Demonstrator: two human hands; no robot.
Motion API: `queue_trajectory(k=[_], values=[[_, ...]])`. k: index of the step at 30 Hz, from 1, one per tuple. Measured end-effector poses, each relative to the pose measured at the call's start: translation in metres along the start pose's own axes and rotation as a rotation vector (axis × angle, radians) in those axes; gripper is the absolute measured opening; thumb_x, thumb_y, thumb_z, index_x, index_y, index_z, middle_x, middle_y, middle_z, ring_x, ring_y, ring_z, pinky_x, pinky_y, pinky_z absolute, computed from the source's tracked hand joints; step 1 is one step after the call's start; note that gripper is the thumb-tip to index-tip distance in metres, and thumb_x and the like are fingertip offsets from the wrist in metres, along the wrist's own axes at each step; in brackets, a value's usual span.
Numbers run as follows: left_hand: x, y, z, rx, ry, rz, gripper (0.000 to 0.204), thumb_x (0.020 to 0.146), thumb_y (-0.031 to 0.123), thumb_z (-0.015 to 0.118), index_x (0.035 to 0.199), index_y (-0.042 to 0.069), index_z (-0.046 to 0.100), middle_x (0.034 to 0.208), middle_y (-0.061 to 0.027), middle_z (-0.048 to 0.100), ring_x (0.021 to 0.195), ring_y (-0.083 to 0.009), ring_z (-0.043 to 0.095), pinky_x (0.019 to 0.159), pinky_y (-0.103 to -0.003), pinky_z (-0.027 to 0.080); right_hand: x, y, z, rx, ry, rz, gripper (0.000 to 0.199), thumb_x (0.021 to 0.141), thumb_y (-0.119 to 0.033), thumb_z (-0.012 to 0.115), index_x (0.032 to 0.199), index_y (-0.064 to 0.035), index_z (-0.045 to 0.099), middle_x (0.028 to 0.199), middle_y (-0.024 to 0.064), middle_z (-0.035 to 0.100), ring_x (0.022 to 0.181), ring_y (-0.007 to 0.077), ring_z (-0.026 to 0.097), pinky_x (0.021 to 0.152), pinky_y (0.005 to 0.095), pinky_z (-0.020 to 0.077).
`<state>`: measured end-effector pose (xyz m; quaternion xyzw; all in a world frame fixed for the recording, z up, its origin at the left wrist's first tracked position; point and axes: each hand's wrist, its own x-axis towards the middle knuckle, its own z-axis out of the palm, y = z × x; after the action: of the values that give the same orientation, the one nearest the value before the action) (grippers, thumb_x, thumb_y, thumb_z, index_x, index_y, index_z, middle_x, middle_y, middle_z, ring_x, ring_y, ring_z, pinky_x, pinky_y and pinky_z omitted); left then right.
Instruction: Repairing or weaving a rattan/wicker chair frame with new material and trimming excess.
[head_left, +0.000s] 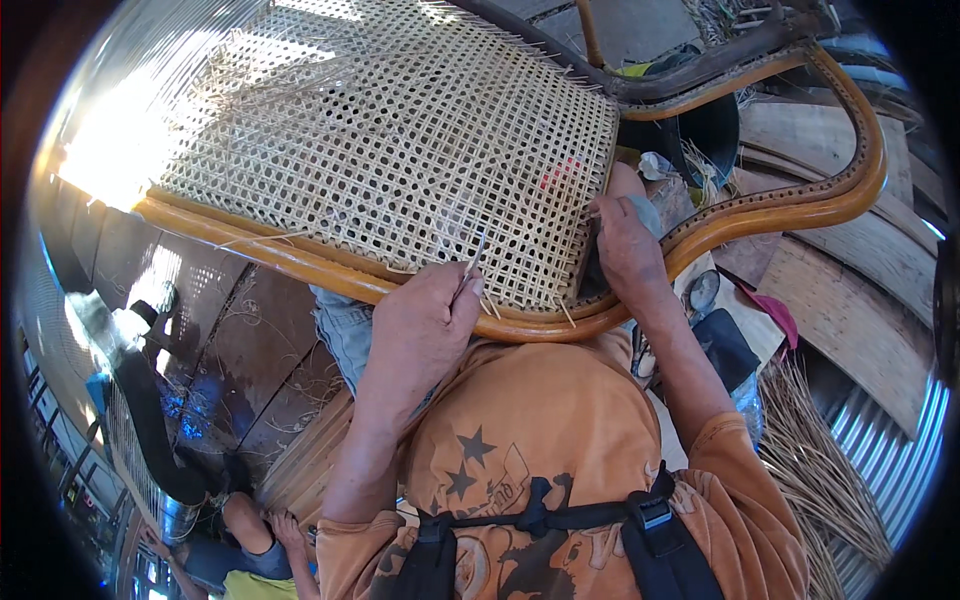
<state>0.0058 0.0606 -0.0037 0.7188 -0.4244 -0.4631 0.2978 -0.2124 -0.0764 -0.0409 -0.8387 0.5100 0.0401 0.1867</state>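
Across my lap lies a curved wooden frame (pixel 560 328) with a pale woven cane panel (pixel 400 150) in its left part. Loose strand ends stick out along the panel's near edge. My left hand (pixel 425 318) is closed around a thin pointed tool (pixel 475 250), its tip over the near part of the weave. At the right edge of the panel, my right hand (pixel 632 250) has its fingers curled and pressed together; what they pinch is too small to tell. Small red marks (pixel 562 174) show on the weave close by.
A dark bucket (pixel 728 130) with cane scraps stands beyond the frame. Wooden boards (pixel 850 320) and a bundle of long cane strands (pixel 815 450) lie at right. Another person's hand (pixel 288 528) and a second woven piece (pixel 130 440) are at lower left.
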Motion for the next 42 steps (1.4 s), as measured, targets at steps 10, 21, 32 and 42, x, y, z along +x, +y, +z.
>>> queue_trajectory(k=[10,21,32,42], values=[[0.0,-0.001,0.001,-0.001,-0.01,-0.01,0.022,0.088,0.022,0.054,0.084,0.001,0.058,0.076,-0.019,0.057,0.071,-0.037,0.058,0.062,-0.042,0.045,0.001,0.005,0.005,0.235,0.145,-0.005,0.018,0.087,-0.011,0.052,0.104,-0.0073,0.052,0.084,0.0193,0.059,0.083,0.04,0.058,0.07,0.0444,0.0471],[0.0,-0.006,0.001,-0.024,0.017,0.027,0.024,0.088,0.02,0.056,0.075,0.0,0.053,0.069,-0.0184,0.053,0.064,-0.0363,0.055,0.058,-0.041,0.043,0.019,-0.003,-0.006,-0.027,-0.123,0.074,0.013,0.084,-0.009,0.057,0.097,-0.0051,0.053,0.081,0.0189,0.06,0.078,0.0371,0.059,0.067,0.0404,0.0469],[-0.002,0.0,0.002,-0.051,0.069,0.0,0.021,0.089,0.02,0.056,0.083,0.0,0.059,0.073,-0.0183,0.057,0.065,-0.0349,0.057,0.058,-0.039,0.045,0.009,0.013,0.005,0.207,0.107,-0.12,0.01,0.084,-0.008,0.055,0.092,-0.0028,0.058,0.08,0.0186,0.059,0.076,0.0367,0.058,0.066,0.0395,0.0466],[-0.023,0.001,0.007,0.088,0.388,0.08,0.013,0.087,0.011,0.058,0.091,0.0,0.062,0.073,-0.0122,0.059,0.059,-0.0226,0.056,0.056,-0.032,0.045,0.022,-0.041,-0.012,0.44,-0.034,-0.488,0.011,0.087,-0.017,0.057,0.091,-0.0067,0.061,0.09,0.0108,0.06,0.083,0.0269,0.057,0.074,0.0368,0.0449]])
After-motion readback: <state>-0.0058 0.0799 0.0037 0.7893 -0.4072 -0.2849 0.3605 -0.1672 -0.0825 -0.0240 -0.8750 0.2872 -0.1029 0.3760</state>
